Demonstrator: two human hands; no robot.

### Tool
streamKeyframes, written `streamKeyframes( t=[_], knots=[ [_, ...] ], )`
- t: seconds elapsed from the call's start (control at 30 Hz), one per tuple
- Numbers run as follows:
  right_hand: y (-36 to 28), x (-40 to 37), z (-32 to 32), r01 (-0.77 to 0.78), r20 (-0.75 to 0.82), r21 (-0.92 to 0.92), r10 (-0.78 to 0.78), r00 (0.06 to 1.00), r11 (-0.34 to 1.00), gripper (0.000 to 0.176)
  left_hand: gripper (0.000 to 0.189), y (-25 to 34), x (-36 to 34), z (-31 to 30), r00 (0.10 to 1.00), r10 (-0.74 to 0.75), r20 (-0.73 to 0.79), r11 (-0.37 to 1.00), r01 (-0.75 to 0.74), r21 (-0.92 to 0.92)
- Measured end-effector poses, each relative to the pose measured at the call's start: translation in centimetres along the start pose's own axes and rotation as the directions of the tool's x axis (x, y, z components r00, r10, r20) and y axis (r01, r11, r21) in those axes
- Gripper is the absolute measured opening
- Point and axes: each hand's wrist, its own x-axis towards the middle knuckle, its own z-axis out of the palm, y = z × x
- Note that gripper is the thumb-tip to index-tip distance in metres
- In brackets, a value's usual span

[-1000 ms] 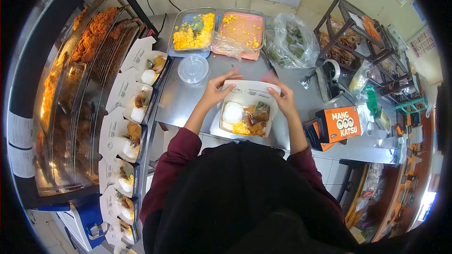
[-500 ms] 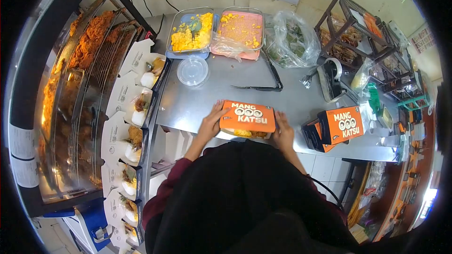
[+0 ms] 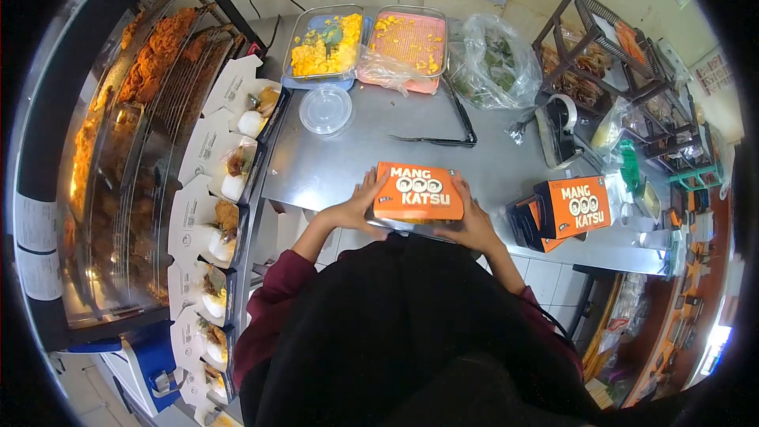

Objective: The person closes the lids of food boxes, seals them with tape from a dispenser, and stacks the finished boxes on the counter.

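Note:
An orange meal box point(image 3: 419, 192) with "MANG KATSU" printed on its lid sits at the front edge of the steel counter. Its lid is down over most of the box, and a sliver of yellow food shows at the front gap. My left hand point(image 3: 360, 207) grips the box's left side, thumb along the near edge. On the right side, my right hand point(image 3: 472, 225) holds it the same way, thumb at the front. A pair of black-handled tongs point(image 3: 443, 141) and a clear round plastic container point(image 3: 325, 109) lie beyond the box.
Closed orange boxes point(image 3: 574, 207) are stacked at the right. Open boxes point(image 3: 229, 166) of rice and chicken line the left, beside a heated display case point(image 3: 118, 190). Glass trays point(image 3: 326, 46) with yellow food, a bag of leaves point(image 3: 494, 63) and a tape dispenser point(image 3: 553, 134) stand farther back.
The lid has come down over the food, which showed more at the front before. My thumbs have moved round to the near edge of the box.

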Motion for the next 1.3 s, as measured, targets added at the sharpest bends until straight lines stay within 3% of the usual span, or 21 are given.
streamKeyframes(
  t=[0.03,0.07,0.1,0.13,0.2,0.27,0.37,0.47,0.5,0.53,0.57,0.6,0.63,0.67,0.8,0.9,1.0,1.07,1.1,1.2,1.3],
  knots=[
    [0.2,-0.2,-0.3,0.025,0.047,0.101,-0.030,0.998,0.995,0.077,0.091,-0.5,-0.1,0.2,0.998,-0.001,0.058,0.998,-0.002,0.063],
    [0.9,-0.2,-0.8,-0.035,0.151,0.398,-0.028,0.988,0.917,0.080,0.099,-1.1,-0.3,0.4,0.993,-0.003,0.116,0.992,-0.012,0.126],
    [1.6,0.0,-1.3,-0.119,0.243,0.649,-0.056,0.969,0.752,0.083,0.096,-1.0,0.0,0.1,0.995,0.026,0.096,0.999,-0.031,0.042],
    [2.4,0.7,-0.9,-0.357,0.299,0.883,0.219,0.929,0.306,0.072,0.093,-0.8,0.4,0.0,0.996,0.056,0.076,0.998,-0.053,-0.043],
    [2.4,1.8,-0.4,-0.350,0.128,0.818,0.450,0.884,0.456,0.065,0.076,-0.4,1.1,0.0,0.997,0.043,0.056,0.972,-0.029,-0.232],
    [1.3,3.2,1.0,-0.355,-0.130,0.695,0.596,0.792,0.624,0.051,0.068,0.3,1.3,0.7,0.999,-0.029,0.024,0.960,0.035,-0.277],
    [2.7,4.2,2.8,-0.402,-0.173,0.614,0.613,0.771,0.679,0.048,0.061,0.8,1.2,1.2,0.998,-0.067,-0.018,0.944,0.058,-0.324],
    [2.8,4.0,3.7,-0.366,-0.246,0.539,0.557,0.793,0.759,0.044,0.059,0.6,0.8,1.8,0.998,-0.038,-0.047,0.954,0.022,-0.299],
    [2.9,4.1,3.3,-0.263,-0.444,0.235,0.344,0.827,0.936,0.043,0.059,0.2,0.8,2.0,0.998,-0.024,-0.059,0.960,0.006,-0.280],
    [3.1,4.0,2.6,-0.160,-0.551,-0.113,0.072,0.831,0.981,0.042,0.060,-0.6,1.0,2.6,0.992,0.024,-0.122,0.995,-0.035,-0.092],
    [3.0,3.8,2.3,-0.072,-0.553,-0.453,-0.217,0.804,0.888,0.041,0.061,-1.6,1.2,3.4,0.982,0.080,-0.171,0.993,-0.063,0.100],
    [3.3,3.5,2.8,-0.169,-0.533,-0.147,0.066,0.843,0.975,0.041,0.061,-1.4,1.1,3.7,0.968,0.144,-0.205,0.954,-0.081,0.289],
    [3.7,3.5,3.2,-0.284,-0.426,0.159,0.325,0.844,0.945,0.040,0.062,-1.2,0.9,3.7,0.975,0.120,-0.188,0.978,-0.084,0.192],
    [4.0,3.6,3.5,-0.400,-0.245,0.433,0.533,0.810,0.808,0.040,0.062,-1.0,0.8,3.4,0.981,0.102,-0.168,0.992,-0.086,0.097],
    [0.7,4.1,3.2,-0.444,-0.258,0.514,0.626,0.736,0.734,0.040,0.061,0.3,0.3,2.9,0.985,0.018,-0.171,0.982,-0.049,-0.182],
    [3.1,5.1,5.0,-0.333,-0.284,0.490,0.509,0.813,0.806,0.035,0.059,-0.7,0.4,3.8,0.975,0.000,-0.223,0.955,-0.066,-0.288],
    [2.8,5.4,4.5,-0.269,-0.244,0.445,0.405,0.881,0.854,0.033,0.060,-0.9,0.3,4.2,0.960,0.041,-0.278,0.971,-0.104,-0.216],
    [1.8,5.3,4.4,-0.322,-0.257,-0.039,0.302,0.918,0.946,0.038,0.065,-1.5,0.3,4.2,0.934,0.137,-0.331,0.976,-0.070,0.207],
    [1.3,5.1,4.3,-0.314,-0.244,-0.287,0.248,0.937,0.905,0.040,0.067,-1.7,0.3,4.3,0.920,0.190,-0.344,0.913,-0.036,0.407],
    [0.4,5.0,4.2,-0.048,-0.313,-0.400,-0.088,0.946,0.915,0.054,0.083,2.7,-0.1,1.9,0.924,0.272,-0.268,0.710,-0.004,0.705],
    [-3.0,3.5,2.4,0.271,0.143,-0.565,-0.231,0.963,0.779,0.066,0.097,2.1,0.8,0.8,0.942,0.329,-0.072,0.662,-0.175,0.729]
  ],
)
